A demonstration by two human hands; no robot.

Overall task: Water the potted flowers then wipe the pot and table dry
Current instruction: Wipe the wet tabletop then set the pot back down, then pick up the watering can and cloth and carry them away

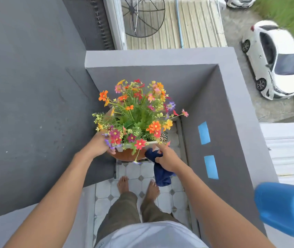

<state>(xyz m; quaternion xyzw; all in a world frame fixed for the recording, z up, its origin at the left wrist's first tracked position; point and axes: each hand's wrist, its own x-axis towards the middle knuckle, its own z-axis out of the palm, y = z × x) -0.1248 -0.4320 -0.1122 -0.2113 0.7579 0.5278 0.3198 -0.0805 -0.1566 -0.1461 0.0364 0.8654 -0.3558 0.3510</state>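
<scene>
A terracotta pot [128, 154] full of orange, red, pink and purple flowers [137, 111] is at the middle of the head view, above the tiled balcony floor. My left hand [100, 145] grips the pot's left rim. My right hand [167, 158] is at the pot's right rim and clutches a dark blue cloth [161, 173], which hangs down below the hand and touches the pot's side. What the pot stands on is hidden by the pot and flowers.
A blue watering can [284, 210] rests on the grey parapet ledge [246, 111] at the right. Grey walls close in left and ahead. My bare feet [137, 187] stand on tiled floor [133, 172]. A floor drain [163, 137] lies beside the pot. White cars sit far below.
</scene>
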